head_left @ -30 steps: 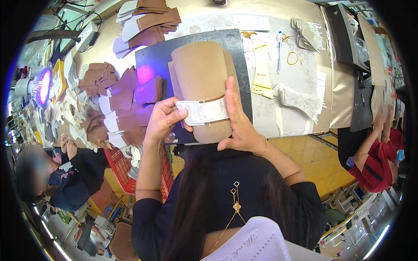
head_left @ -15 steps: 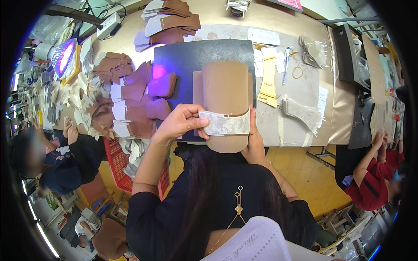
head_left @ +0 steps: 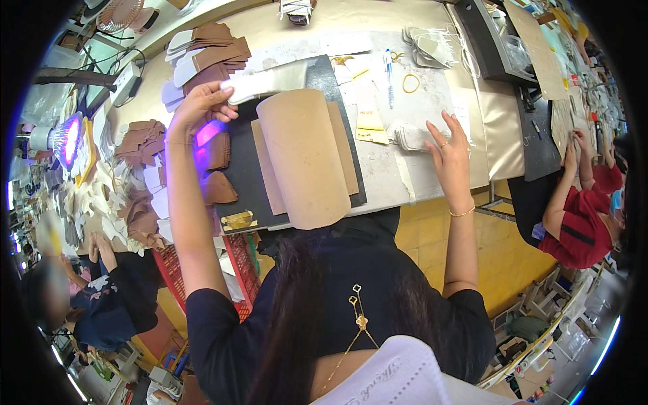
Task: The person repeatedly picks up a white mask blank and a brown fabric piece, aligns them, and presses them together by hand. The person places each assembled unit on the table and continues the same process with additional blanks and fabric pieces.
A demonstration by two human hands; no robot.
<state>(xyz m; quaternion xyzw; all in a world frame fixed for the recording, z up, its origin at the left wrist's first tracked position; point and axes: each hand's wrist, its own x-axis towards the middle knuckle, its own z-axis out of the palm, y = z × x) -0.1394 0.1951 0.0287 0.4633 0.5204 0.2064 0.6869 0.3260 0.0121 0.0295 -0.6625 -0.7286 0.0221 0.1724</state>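
Observation:
A pale grey-white curved strip is pinched at its left end by my left hand, which is over the far left of the black board. The strip's free end looks blurred. On the board lies a tan rounded form with a curved top and flat side edges; neither hand touches it. My right hand is raised with its fingers apart and holds nothing. Closest to its fingertips is a stack of pale curved pieces, partly hidden behind the hand.
Stacked brown-and-white pieces and brown pieces lie left of the board. A lit purple lamp stands there. A blue-white pen, rubber band and yellow patterns lie to the right. Other people sit at both sides.
The pale strip has come off the tan form, carried up and left by my left hand. My right hand has left the form's side and moved right, opening. The view has shifted.

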